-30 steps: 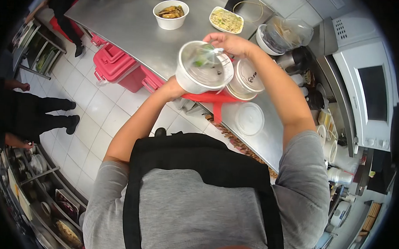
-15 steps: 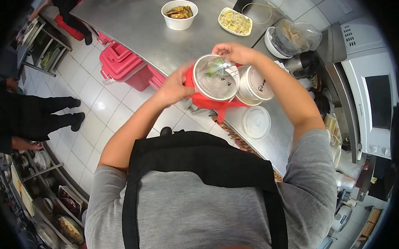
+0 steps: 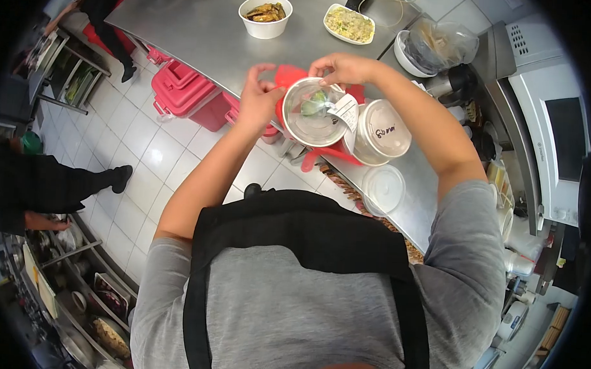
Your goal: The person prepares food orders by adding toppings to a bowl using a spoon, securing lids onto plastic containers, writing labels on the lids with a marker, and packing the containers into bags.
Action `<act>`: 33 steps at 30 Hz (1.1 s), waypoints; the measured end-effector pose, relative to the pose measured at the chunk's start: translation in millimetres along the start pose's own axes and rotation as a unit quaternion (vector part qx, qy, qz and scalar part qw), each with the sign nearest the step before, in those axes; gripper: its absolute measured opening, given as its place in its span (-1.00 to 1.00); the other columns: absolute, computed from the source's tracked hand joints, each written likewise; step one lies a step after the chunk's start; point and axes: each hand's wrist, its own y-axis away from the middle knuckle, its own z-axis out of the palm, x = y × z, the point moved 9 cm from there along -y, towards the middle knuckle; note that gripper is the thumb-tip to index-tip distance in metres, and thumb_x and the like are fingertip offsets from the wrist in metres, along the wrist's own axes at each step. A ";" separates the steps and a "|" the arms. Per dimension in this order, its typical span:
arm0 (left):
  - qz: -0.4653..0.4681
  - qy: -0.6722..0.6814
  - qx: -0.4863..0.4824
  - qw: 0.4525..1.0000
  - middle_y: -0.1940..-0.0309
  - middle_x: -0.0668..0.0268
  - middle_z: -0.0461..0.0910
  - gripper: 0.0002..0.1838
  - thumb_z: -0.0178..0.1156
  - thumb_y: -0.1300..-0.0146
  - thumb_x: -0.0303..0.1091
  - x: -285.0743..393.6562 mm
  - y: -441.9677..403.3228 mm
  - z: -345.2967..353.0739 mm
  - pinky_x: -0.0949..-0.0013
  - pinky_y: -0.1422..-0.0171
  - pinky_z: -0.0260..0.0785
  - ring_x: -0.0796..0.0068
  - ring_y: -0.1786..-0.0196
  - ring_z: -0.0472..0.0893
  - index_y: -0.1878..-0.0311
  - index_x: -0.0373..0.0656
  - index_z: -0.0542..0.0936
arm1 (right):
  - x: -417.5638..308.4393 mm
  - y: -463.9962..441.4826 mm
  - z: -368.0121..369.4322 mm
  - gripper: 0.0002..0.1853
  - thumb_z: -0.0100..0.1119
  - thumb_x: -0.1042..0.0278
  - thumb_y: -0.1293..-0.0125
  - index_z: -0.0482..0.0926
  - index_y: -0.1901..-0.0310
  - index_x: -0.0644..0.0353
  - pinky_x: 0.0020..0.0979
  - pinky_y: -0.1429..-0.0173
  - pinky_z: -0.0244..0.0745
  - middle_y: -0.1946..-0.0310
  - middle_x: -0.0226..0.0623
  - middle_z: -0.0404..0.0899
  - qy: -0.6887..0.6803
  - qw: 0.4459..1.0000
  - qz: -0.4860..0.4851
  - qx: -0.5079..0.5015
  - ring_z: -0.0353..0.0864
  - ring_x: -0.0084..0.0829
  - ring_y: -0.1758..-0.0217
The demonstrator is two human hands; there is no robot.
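Observation:
A red plastic bag (image 3: 290, 75) lies at the counter's edge around and under a round lidded container (image 3: 314, 123). On that clear lid rest a small bag with something green (image 3: 316, 103) and a white printed label. My left hand (image 3: 258, 100) pinches the red bag at the container's left side. Fingers closed, my right hand (image 3: 338, 71) is at the container's far rim; what it grips is too small to tell. Right of it stands another lidded container (image 3: 384, 130) with black handwriting. A loose clear lid (image 3: 383, 190) lies nearer to me.
On the steel counter (image 3: 203, 25) stand a white bowl of browned food (image 3: 265, 17) and a white dish of pale food (image 3: 348, 24). A plastic-covered bowl (image 3: 437, 49) is at right. Red bins (image 3: 185, 93) stand below. A person in black (image 3: 42, 182) is at left.
The container with the small bag has come down into the red bag. My left hand has moved from the container to the bag's edge. The person at left has shifted.

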 end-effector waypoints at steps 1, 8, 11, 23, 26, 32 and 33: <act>0.037 -0.047 -0.008 0.998 0.56 0.44 0.41 -0.50 0.16 -0.04 -0.62 13.4 0.4 10.1 0.52 0.40 0.28 0.67 0.50 0.39 -0.10 -0.14 0.32 | 1.6 -2.7 2.4 -0.78 0.12 0.47 -0.17 0.52 0.11 0.13 -0.50 0.43 0.52 0.35 -0.44 0.53 0.004 1.000 0.001 -0.005 0.54 -0.57 0.37; 0.039 -0.157 -0.014 0.987 0.57 0.41 0.43 -0.60 0.16 -0.05 -0.60 10.9 -7.0 19.6 0.50 0.34 0.31 0.63 0.49 0.41 0.01 -0.13 0.39 | 38.8 -16.4 -0.5 -0.73 0.15 0.41 -0.18 0.54 0.05 0.16 -0.47 0.38 0.53 0.34 -0.41 0.56 0.040 0.999 0.024 0.025 0.54 -0.56 0.35; 0.076 -0.146 -0.046 0.985 0.52 0.42 0.43 -0.60 0.15 -0.10 -0.63 23.5 -17.2 31.9 0.59 0.46 0.18 0.70 0.51 0.36 -0.01 -0.16 0.36 | 37.7 -16.8 -2.3 -0.69 0.18 0.35 -0.18 0.55 0.02 0.15 -0.44 0.30 0.54 0.32 -0.37 0.59 0.098 0.995 0.031 0.017 0.55 -0.53 0.31; 0.495 -0.388 -0.014 0.777 0.17 0.22 0.42 -0.55 0.30 0.03 -0.43 73.0 112.2 57.5 0.23 0.06 0.30 0.22 0.06 0.44 0.00 -0.09 0.47 | 70.7 279.5 44.4 -0.82 0.11 0.43 -0.11 0.59 0.22 0.16 -0.41 0.23 0.46 0.41 -0.31 0.61 0.120 0.908 0.207 0.344 0.56 -0.50 0.35; 0.549 -0.398 -0.161 0.717 0.12 0.26 0.44 -0.60 0.27 0.04 -0.43 36.2 144.4 96.4 0.21 -0.01 0.26 0.23 0.00 0.43 0.05 -0.06 0.52 | 110.3 277.9 186.8 -0.29 0.37 0.06 0.04 0.37 -0.23 -0.25 -0.01 -0.29 0.21 -0.30 -0.22 0.22 0.172 0.904 0.181 0.347 0.19 -0.06 -0.34; 0.527 -0.534 -0.134 0.647 0.07 0.38 0.45 -0.73 0.19 0.03 -0.34 -10.0 142.1 136.4 0.20 -0.08 0.18 0.36 -0.07 0.40 0.17 0.04 0.58 | 147.8 290.0 165.5 -0.46 0.09 -0.03 -0.21 0.31 -0.26 -0.36 0.28 -0.29 -0.04 -0.38 -0.13 0.03 0.292 0.774 0.291 0.480 0.00 0.02 -0.42; 0.523 -0.552 -0.130 0.636 0.06 0.40 0.45 -0.73 0.19 0.02 -0.34 -16.5 140.1 136.7 0.19 -0.09 0.16 0.38 -0.07 0.39 0.18 0.06 0.58 | 150.8 295.8 149.5 -0.46 0.10 0.00 -0.21 0.33 -0.26 -0.30 0.24 -0.29 0.01 -0.35 -0.12 0.09 0.314 0.742 0.315 0.501 0.04 0.01 -0.40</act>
